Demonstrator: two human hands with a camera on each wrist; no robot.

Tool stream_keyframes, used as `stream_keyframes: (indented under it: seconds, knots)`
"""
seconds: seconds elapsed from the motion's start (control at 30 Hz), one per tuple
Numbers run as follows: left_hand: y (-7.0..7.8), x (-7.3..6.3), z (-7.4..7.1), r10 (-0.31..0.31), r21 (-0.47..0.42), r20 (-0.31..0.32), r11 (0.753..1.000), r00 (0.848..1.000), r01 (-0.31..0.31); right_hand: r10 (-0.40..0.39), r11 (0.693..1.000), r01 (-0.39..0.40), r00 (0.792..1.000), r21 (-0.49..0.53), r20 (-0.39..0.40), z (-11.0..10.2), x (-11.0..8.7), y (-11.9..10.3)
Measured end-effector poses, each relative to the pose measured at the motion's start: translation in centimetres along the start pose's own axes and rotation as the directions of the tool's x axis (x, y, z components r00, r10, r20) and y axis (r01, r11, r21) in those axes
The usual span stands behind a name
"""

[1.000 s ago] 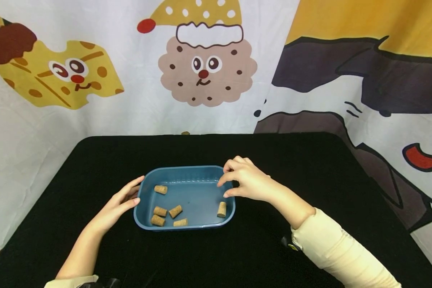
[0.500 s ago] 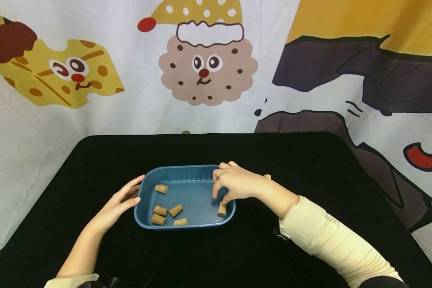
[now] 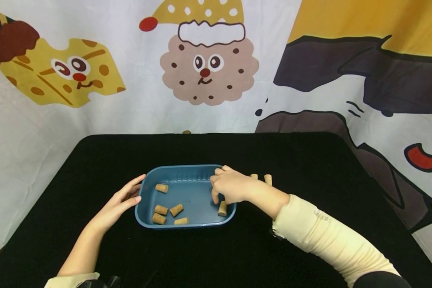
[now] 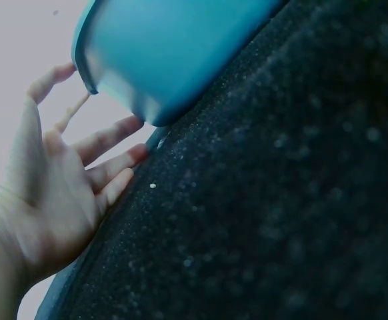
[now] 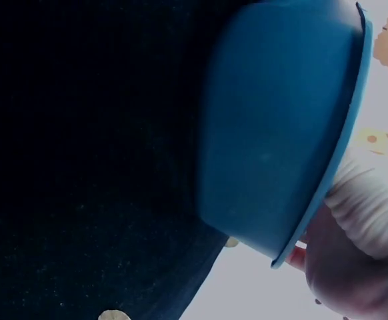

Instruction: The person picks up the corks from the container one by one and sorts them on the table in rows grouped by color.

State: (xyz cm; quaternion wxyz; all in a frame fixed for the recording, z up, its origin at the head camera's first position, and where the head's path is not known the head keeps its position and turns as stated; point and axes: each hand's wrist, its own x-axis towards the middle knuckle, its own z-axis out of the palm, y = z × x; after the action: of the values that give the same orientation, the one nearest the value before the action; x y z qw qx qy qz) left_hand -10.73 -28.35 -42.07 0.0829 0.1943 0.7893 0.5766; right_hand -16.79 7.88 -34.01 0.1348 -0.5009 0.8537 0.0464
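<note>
A blue rectangular plastic tub (image 3: pixel 187 226) sits on the black tabletop in the head view. Inside lie several corks: one cork (image 3: pixel 161 188) at the back left, a loose cluster (image 3: pixel 161 209) at the front left, and another cork (image 3: pixel 222 208) near the right end. My left hand (image 3: pixel 117 208) touches the tub's left side with fingers spread; the left wrist view shows fingertips against the tub wall (image 4: pixel 161 60). My right hand (image 3: pixel 232 186) reaches over the right rim, fingers bent down with a gap between finger and thumb, just above the right-end cork. The rim hides its fingertips in the right wrist view.
Two corks stand on the black cloth beyond the right forearm, a left one (image 3: pixel 254 176) and a right one (image 3: pixel 268 180). Behind the table (image 3: pixel 302 160) hangs a white curtain (image 3: pixel 137 116) with cartoon prints.
My right hand has moved left and down into the tub toward the right-end cork, uncovering two corks outside behind the forearm. My left hand and the tub stay in place.
</note>
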Motion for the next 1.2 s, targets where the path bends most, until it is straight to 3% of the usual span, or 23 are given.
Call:
stream_keyframes:
  seconds: [0.3,0.63,0.9,1.2]
  knots:
    - [0.0,0.1,0.0,-0.015,0.016,0.001,1.0,1.0,0.015,0.036,0.999,-0.035,0.999,-0.023,0.015,0.6,0.4,-0.2]
    - [0.0,0.0,-0.1,-0.025,0.008,0.001,1.0,1.0,0.025,0.016,0.999,-0.017,0.999,-0.034,-0.031,0.6,0.2,-0.2]
    - [-0.1,0.0,-0.1,-0.022,0.009,-0.001,1.0,1.0,0.022,0.035,0.999,-0.031,0.99,0.036,-0.14,0.9,-0.4,0.0]
    - [0.0,0.0,0.0,-0.017,0.012,-0.006,1.0,1.0,0.017,0.066,0.992,-0.034,0.959,0.121,-0.276,1.4,-1.6,0.4]
